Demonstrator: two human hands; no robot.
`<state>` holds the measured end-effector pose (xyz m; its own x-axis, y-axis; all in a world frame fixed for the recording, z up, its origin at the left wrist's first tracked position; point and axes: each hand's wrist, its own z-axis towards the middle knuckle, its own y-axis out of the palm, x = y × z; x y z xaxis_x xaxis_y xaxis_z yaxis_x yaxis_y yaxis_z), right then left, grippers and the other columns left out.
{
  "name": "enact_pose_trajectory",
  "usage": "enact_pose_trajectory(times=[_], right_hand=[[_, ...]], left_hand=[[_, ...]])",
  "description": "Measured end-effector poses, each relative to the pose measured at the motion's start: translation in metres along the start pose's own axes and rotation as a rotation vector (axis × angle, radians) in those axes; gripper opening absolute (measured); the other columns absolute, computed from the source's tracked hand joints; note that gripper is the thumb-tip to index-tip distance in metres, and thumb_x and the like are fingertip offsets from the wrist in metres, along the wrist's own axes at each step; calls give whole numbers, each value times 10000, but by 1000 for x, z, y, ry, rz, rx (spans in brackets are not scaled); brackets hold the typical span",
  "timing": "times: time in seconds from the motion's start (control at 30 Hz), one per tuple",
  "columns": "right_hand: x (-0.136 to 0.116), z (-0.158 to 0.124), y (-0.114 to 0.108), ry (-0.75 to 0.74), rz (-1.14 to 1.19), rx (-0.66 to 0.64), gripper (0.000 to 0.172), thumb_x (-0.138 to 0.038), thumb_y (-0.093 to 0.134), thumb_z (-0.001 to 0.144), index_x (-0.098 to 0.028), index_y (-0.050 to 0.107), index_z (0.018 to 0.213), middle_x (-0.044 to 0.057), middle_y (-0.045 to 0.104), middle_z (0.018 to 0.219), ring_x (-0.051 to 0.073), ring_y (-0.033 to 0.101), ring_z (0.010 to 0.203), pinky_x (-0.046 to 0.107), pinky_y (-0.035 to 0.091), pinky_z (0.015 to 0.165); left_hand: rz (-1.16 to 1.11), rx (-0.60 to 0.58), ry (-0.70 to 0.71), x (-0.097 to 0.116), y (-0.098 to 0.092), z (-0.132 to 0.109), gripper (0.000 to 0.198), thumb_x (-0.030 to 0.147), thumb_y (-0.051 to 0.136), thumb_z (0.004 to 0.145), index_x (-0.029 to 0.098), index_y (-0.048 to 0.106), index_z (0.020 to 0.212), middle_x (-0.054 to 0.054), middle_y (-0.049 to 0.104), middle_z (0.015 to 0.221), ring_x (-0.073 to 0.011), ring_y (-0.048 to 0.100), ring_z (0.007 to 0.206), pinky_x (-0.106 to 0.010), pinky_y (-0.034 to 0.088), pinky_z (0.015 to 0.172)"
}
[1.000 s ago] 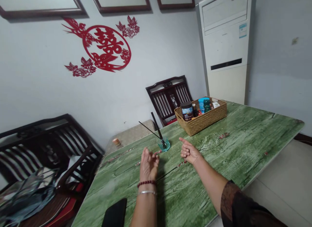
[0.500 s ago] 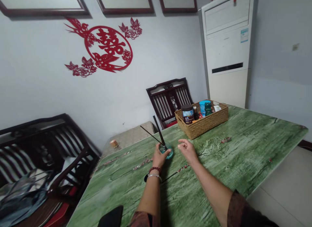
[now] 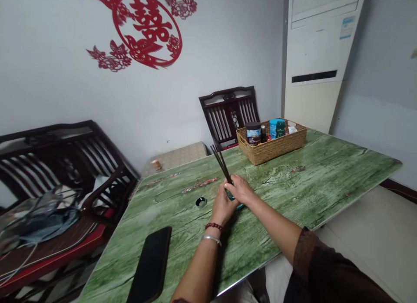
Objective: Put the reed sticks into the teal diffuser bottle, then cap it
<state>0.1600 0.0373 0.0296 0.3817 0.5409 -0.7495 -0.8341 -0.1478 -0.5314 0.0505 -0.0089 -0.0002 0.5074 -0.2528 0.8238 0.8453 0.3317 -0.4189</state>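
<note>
A reed diffuser of teal glass, its bottle [image 3: 240, 206] partly hidden by my fingers, stands on the green table. Several thin dark reed sticks [image 3: 220, 162] rise from its mouth, leaning up and left in a loose bunch. My left hand [image 3: 223, 206] is wrapped round the bottle from the left, a bead bracelet and silver bangle on its wrist. From the right, my right hand [image 3: 241, 190] closes about the foot of the sticks at the bottle's neck. Its fingertips are mostly hidden. A small dark ring-shaped cap [image 3: 201, 202] lies left of the hands.
A black phone [image 3: 151, 264] lies at the near left of the green table [image 3: 325, 186]. A wicker basket [image 3: 276, 146] with jars and bottles stands at the back. Dark wooden chairs [image 3: 228, 116] are beyond the table and at the left. A lower table [image 3: 182, 156] touches the wall.
My right hand has come in from the right and closed at the bottle's neck. The spread sticks are now bunched. The view has tilted down, bringing the cap and phone into fuller sight.
</note>
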Motion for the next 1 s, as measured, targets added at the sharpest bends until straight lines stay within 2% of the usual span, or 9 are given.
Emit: enact_pose_trajectory(times=[0.2, 0.33, 0.43, 0.5, 0.6, 0.7, 0.8, 0.9, 1.0], right_hand=[[-14, 1, -14, 73, 245, 105, 233, -274, 462, 959, -191, 676, 915, 53, 711, 909, 182, 639, 873, 271, 443, 802], [-38, 13, -44, -44, 457, 269, 379, -407, 424, 981, -181, 671, 805, 46, 701, 844, 157, 638, 834, 282, 459, 846], [-49, 21, -77, -116, 569, 345, 444, -520, 390, 980, -173, 631, 841, 27, 654, 759, 135, 615, 707, 275, 485, 758], [-45, 21, -97, -102, 463, 334, 419, -507, 364, 992, -179, 611, 909, 8, 622, 714, 126, 586, 627, 256, 473, 680], [-15, 15, -115, 19, -34, 224, 289, -383, 407, 1000, -178, 612, 1002, 38, 653, 758, 169, 626, 708, 271, 450, 707], [33, 3, -115, 242, -568, 41, 240, -342, 491, 968, -177, 634, 1068, 128, 711, 940, 251, 663, 905, 317, 434, 784], [75, -10, -107, 410, -779, 4, 254, -308, 486, 967, -166, 663, 1081, 167, 715, 1009, 270, 674, 951, 327, 437, 786], [100, -18, -100, 450, -815, 44, 253, -253, 496, 958, -131, 683, 1076, 192, 697, 1054, 268, 665, 993, 328, 438, 807], [110, -21, -98, 454, -836, 81, 261, -255, 538, 940, -111, 677, 1109, 205, 669, 1109, 272, 629, 1062, 332, 429, 849]], left_hand=[[-82, -160, -114, 0, -36, 10, 748, 370, 857, 552, 162, 592, 1220, -178, 613, 1246, -336, 587, 1143, -477, 455, 957], [-33, -40, -106, -15, -75, 23, 643, 473, 760, 673, 184, 601, 1225, -157, 629, 1242, -310, 602, 1113, -480, 472, 940], [94, 108, -132, -35, -91, 27, 553, 432, 751, 677, 200, 644, 1167, -147, 644, 1219, -312, 602, 1102, -495, 459, 956], [212, 170, -129, -48, -94, 23, 497, 368, 770, 644, 206, 682, 1106, -147, 661, 1161, -331, 582, 1132, -511, 423, 993], [370, 159, -142, -64, -94, 13, 502, 344, 798, 598, 224, 710, 1077, -152, 672, 1079, -367, 586, 1095, -538, 396, 989], [476, 78, -152, -73, -93, 8, 462, 315, 795, 589, 256, 728, 1042, -139, 671, 1022, -368, 609, 998, -516, 416, 929], [504, 32, -119, -73, -92, 10, 350, 284, 749, 630, 259, 739, 980, -114, 664, 905, -337, 615, 927, -470, 429, 898], [340, 43, -97, -62, -87, 14, 304, 354, 692, 709, 246, 730, 991, -87, 644, 842, -288, 608, 867, -436, 448, 862], [-87, 40, -68, -39, -76, 16, 376, 446, 652, 776, 234, 661, 1087, -48, 629, 900, -197, 598, 770, -351, 488, 757]])
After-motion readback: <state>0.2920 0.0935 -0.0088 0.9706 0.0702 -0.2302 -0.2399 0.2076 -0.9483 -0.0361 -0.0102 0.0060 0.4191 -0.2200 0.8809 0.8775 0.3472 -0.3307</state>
